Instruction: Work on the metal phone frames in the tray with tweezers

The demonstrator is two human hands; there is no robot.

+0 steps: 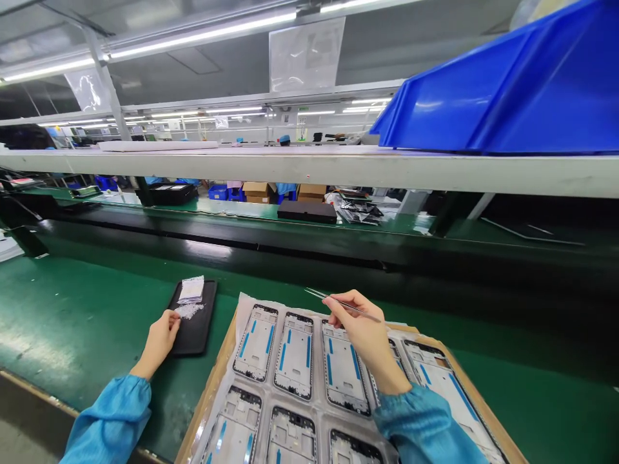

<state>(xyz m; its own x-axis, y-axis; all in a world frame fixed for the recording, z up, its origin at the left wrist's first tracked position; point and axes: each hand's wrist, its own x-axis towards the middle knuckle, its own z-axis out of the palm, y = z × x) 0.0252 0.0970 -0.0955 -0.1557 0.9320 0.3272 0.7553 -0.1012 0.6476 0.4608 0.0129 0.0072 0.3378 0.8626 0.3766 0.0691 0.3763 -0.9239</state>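
My right hand (pixel 360 335) grips a pair of metal tweezers (pixel 316 293), their tips pointing left above the far edge of a tray (pixel 316 412) of phone frames. Each phone frame (pixel 294 354) is silver with a black edge, and blue strips show on most. At the left, my left hand (pixel 162 340) has its fingertips pinched at the side of a small pile of clear pieces (pixel 189 310). Whatever those fingers hold is too small to make out. The pile lies on a black tray (pixel 196 338), just below a small white packet (pixel 191 289).
The green bench (pixel 87 309) runs along a dark belt (pixel 217 248). Above it crosses a white shelf (pixel 271 166), with a big blue bin (pixel 503 84) at its right end. Beyond stand a flat black box (pixel 307 211) and cardboard boxes (pixel 257 191).
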